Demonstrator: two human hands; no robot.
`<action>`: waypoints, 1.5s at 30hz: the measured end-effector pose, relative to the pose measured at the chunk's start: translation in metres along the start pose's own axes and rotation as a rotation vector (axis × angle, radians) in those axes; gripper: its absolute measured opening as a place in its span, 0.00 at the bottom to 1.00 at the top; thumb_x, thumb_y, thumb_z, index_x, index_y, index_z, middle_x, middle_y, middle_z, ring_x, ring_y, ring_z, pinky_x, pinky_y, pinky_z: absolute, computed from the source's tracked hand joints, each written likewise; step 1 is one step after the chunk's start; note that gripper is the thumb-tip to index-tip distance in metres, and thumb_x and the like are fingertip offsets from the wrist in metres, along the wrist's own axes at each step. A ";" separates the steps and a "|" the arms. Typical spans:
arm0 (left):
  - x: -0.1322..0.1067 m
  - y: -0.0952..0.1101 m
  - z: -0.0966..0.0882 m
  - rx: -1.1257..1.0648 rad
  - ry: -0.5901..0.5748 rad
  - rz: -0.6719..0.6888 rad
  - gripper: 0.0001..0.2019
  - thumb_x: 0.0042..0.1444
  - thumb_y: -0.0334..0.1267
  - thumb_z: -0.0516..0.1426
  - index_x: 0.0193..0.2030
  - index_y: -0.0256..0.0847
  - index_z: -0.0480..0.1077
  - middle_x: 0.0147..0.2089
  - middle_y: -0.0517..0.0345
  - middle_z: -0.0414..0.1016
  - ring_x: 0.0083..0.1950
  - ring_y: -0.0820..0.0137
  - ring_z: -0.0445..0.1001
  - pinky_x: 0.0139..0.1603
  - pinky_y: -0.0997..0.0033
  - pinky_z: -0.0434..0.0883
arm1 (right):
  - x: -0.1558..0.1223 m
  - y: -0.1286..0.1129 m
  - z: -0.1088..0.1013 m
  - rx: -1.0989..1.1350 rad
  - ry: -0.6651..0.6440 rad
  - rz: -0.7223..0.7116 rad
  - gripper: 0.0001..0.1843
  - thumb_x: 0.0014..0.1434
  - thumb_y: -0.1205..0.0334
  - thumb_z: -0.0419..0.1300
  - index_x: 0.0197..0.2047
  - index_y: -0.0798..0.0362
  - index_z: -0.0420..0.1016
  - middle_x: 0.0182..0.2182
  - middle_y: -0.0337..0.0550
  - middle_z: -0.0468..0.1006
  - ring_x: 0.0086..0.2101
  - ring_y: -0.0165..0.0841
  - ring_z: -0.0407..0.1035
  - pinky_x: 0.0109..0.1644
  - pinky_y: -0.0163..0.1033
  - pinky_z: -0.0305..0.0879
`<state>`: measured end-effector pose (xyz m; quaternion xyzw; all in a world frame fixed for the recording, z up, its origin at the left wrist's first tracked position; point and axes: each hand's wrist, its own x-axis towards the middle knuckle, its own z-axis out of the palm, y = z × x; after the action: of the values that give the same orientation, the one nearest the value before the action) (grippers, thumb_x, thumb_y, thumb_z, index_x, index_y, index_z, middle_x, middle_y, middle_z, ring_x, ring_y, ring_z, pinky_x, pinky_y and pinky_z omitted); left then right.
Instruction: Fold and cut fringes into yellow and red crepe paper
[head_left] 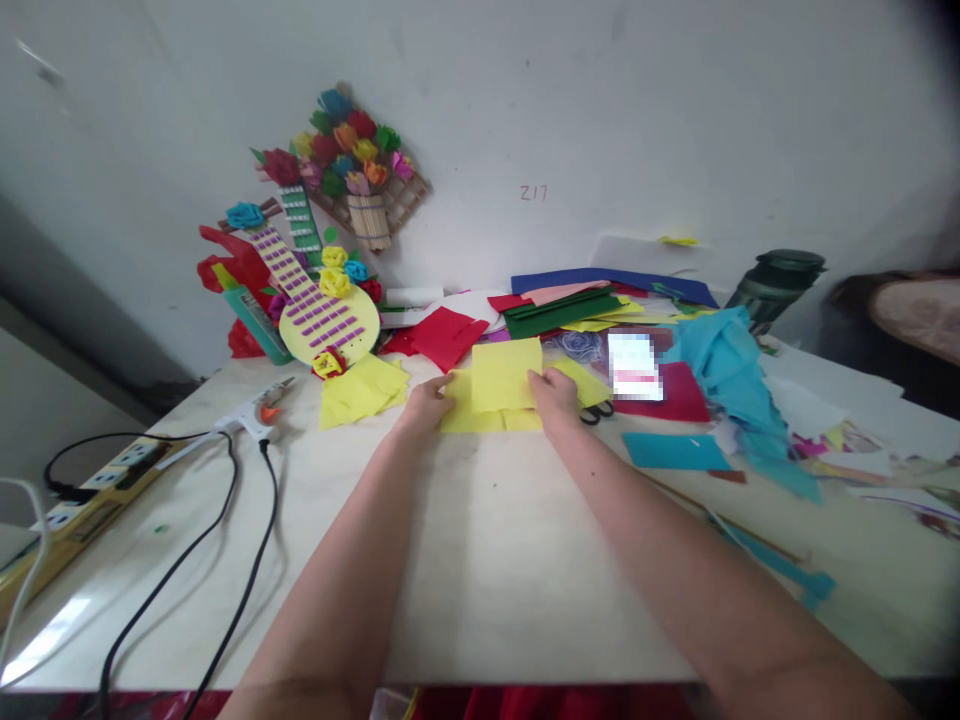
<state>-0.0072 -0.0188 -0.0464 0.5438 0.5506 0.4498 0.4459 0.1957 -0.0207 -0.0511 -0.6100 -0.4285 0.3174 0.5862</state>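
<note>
Viewing remotely, I find the left hand [427, 404] pinching the lower yellow sheet [459, 415] mid-counter [480, 560]. The right hand [555, 396] grips the upper yellow sheet [507, 375] overlapping it, apparently for steadiness. The glue gun [246, 417] lies left, presumably keeping its cords off the paper.

A smaller yellow sheet [507, 374] is lying over a wider yellow sheet [459, 412], the 2 sharing nearly the same bright, plain lemon shade. The smaller one is showing a roughly rectangular face, with straight edges and its top edge reaching beyond the wider one's. It is being held at its right edge. The wider sheet is peeking out at the left and along the bottom, where 1 short line is breaking its surface; whether that is a crease or a gap is staying unclear.
</note>
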 end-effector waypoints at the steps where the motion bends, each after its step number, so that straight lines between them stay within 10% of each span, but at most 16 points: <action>1: -0.002 0.001 -0.002 0.002 -0.036 0.002 0.30 0.34 0.28 0.58 0.51 0.37 0.67 0.17 0.66 0.65 0.19 0.77 0.63 0.22 0.78 0.60 | -0.001 -0.004 0.000 0.032 -0.002 -0.008 0.12 0.42 0.54 0.54 0.18 0.52 0.57 0.15 0.33 0.58 0.20 0.26 0.57 0.19 0.31 0.61; 9: -0.003 0.004 -0.010 -0.220 -0.229 -0.035 0.25 0.36 0.30 0.55 0.47 0.39 0.69 0.23 0.59 0.71 0.26 0.70 0.71 0.30 0.72 0.66 | -0.007 -0.030 0.021 0.206 -0.158 0.026 0.10 0.41 0.57 0.55 0.20 0.53 0.58 0.17 0.32 0.59 0.19 0.25 0.57 0.18 0.32 0.63; 18: 0.006 0.006 -0.007 -0.517 -0.257 -0.266 0.19 0.44 0.41 0.54 0.42 0.33 0.70 0.31 0.49 0.75 0.36 0.62 0.74 0.35 0.67 0.70 | -0.009 0.005 0.028 0.029 -0.118 0.034 0.14 0.41 0.57 0.55 0.16 0.51 0.52 0.12 0.29 0.49 0.17 0.23 0.49 0.17 0.30 0.49; 45: 0.006 -0.001 -0.006 -0.400 -0.249 -0.084 0.19 0.40 0.32 0.58 0.43 0.33 0.70 0.37 0.48 0.75 0.43 0.62 0.72 0.40 0.67 0.68 | -0.013 0.005 0.032 -0.227 -0.107 -0.083 0.10 0.41 0.61 0.51 0.15 0.51 0.53 0.12 0.30 0.49 0.19 0.26 0.48 0.22 0.33 0.45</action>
<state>-0.0136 -0.0126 -0.0461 0.4725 0.4137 0.4604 0.6274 0.1625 -0.0181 -0.0608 -0.6362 -0.5171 0.2748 0.5023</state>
